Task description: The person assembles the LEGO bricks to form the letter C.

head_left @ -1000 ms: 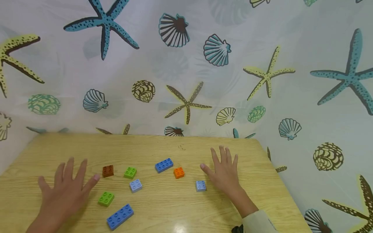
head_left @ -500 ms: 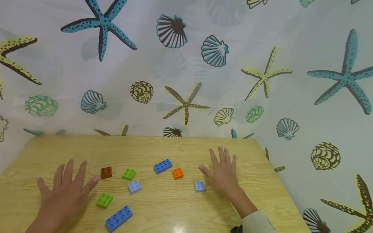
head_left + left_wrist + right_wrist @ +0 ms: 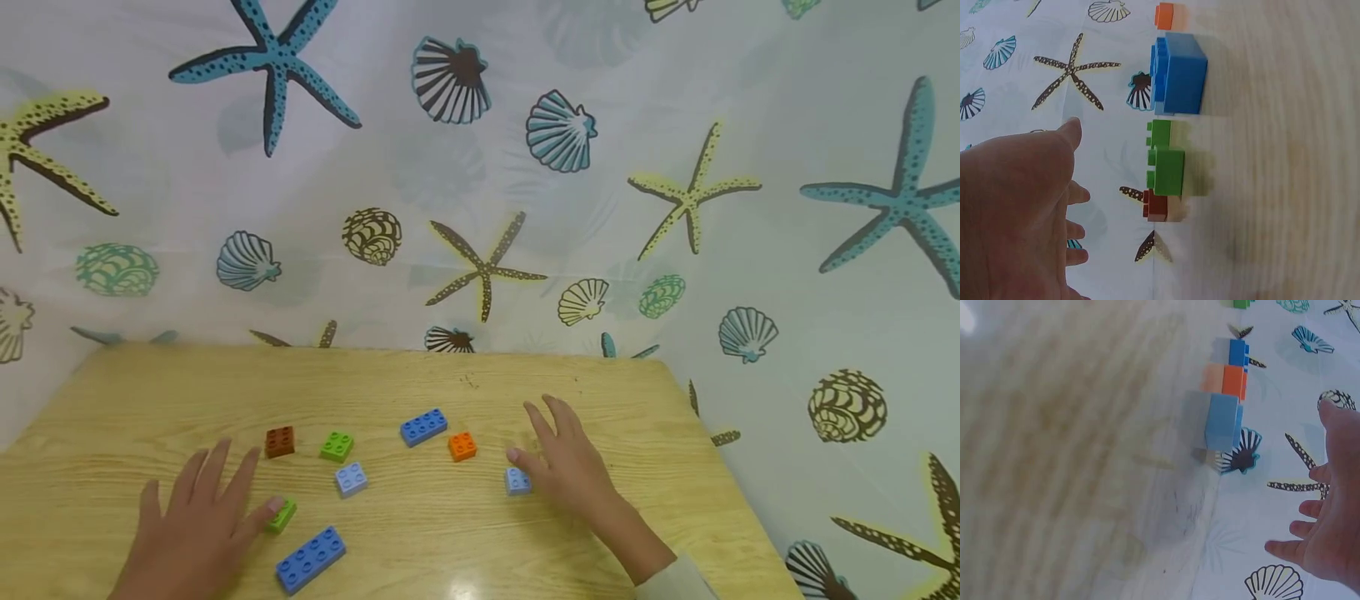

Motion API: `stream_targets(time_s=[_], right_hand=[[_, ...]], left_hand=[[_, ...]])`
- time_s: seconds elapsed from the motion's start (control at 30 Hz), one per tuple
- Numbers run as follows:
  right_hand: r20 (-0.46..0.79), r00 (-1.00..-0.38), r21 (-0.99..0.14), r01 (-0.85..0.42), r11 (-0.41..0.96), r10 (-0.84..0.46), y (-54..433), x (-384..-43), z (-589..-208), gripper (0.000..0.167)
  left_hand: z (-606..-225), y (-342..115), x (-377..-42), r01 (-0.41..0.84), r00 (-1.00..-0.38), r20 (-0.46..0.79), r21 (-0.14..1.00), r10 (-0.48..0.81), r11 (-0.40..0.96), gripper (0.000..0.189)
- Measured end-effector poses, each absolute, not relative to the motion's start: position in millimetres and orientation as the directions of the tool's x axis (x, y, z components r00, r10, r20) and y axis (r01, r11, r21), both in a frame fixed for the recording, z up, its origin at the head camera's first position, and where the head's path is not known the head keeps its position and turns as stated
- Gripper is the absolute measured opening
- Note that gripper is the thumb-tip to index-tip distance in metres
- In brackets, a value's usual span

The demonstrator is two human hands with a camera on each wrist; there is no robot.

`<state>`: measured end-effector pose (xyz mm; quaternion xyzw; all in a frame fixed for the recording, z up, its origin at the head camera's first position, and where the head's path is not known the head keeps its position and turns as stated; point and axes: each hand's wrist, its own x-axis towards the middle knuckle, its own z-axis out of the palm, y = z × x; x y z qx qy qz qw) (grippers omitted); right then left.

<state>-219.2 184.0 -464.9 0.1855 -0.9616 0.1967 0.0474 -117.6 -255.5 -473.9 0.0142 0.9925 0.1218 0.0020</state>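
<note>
My left hand (image 3: pixel 198 525) hovers with fingers spread over the table's left part, its thumb overlapping a green brick (image 3: pixel 282 516) in the head view. From the left wrist view, a gap shows between that hand (image 3: pixel 1016 206) and the green brick (image 3: pixel 1169 172). A long blue brick (image 3: pixel 311 559) lies just right of it. On the right side, my right hand (image 3: pixel 573 467) is held above a light blue brick (image 3: pixel 517 481), partly covering it. The right wrist view shows the fingers extended, apart from the light blue brick (image 3: pixel 1222 422). Neither hand holds anything.
Other bricks lie studs up on the wooden table (image 3: pixel 420 533): brown (image 3: pixel 280 442), green (image 3: pixel 337 447), light blue (image 3: pixel 351 479), long blue (image 3: pixel 423 427) and orange (image 3: pixel 462 446). A curtain (image 3: pixel 330 192) printed with shells and starfish hangs behind the table and along its right side.
My left hand has shifted right and closer to the near edge, toward the green brick. My right hand has turned and moved left over the light blue brick. The bricks have stayed put.
</note>
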Motion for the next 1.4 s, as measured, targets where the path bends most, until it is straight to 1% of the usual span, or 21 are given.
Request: stream_targets(time_s=[0.07, 0.17, 0.23, 0.3, 0.43, 0.57, 0.67, 0.83, 0.93, 1.2, 1.4], right_hand=[[0.121, -0.927, -0.396, -0.374, 0.838, -0.356, 185, -214, -466, 0.076], [0.064, -0.921, -0.454, -0.369, 0.811, -0.383, 188, -208, -467, 0.071], [0.034, -0.913, -0.499, -0.368, 0.785, -0.406, 190, -206, -467, 0.068], [0.006, -0.901, -0.551, -0.365, 0.751, -0.434, 193, -206, -468, 0.066], [-0.041, -0.872, -0.663, -0.341, 0.667, -0.487, 198, -208, -472, 0.062], [-0.047, -0.853, -0.723, -0.33, 0.606, -0.521, 203, -213, -478, 0.057], [-0.036, -0.848, -0.738, -0.335, 0.586, -0.529, 204, -216, -481, 0.052], [-0.042, -0.845, -0.754, -0.324, 0.571, -0.533, 203, -220, -484, 0.047], [-0.053, -0.843, -0.752, -0.319, 0.576, -0.535, 201, -222, -486, 0.045], [-0.024, -0.842, -0.704, -0.368, 0.607, -0.538, 196, -223, -488, 0.036], [-0.026, -0.837, -0.722, -0.363, 0.589, -0.547, 193, -223, -488, 0.033]], left_hand=[[-476, -248, -112, 0.057, -0.998, -0.005, 0.217, 0.06, 0.974, 0.09], [-479, -239, -107, 0.12, -0.993, 0.012, 0.217, 0.121, 0.969, 0.084], [-480, -235, -106, 0.153, -0.987, -0.005, 0.259, 0.159, 0.954, 0.084], [-482, -232, -104, 0.159, -0.982, -0.044, 0.33, 0.184, 0.93, 0.083], [-486, -229, -97, 0.137, -0.97, -0.119, 0.451, 0.211, 0.882, 0.08], [-489, -228, -98, 0.082, -0.955, -0.203, 0.525, 0.218, 0.847, 0.078], [-492, -228, -100, 0.011, -0.937, -0.285, 0.554, 0.203, 0.832, 0.077], [-495, -234, -102, 0.051, -0.916, -0.287, 0.611, 0.281, 0.79, 0.066], [-497, -235, -103, 0.045, -0.903, -0.297, 0.654, 0.311, 0.755, 0.061], [-499, -226, -104, -0.097, -0.893, -0.395, 0.637, 0.216, 0.765, 0.057], [-497, -225, -105, -0.086, -0.895, -0.382, 0.656, 0.232, 0.749, 0.051]])
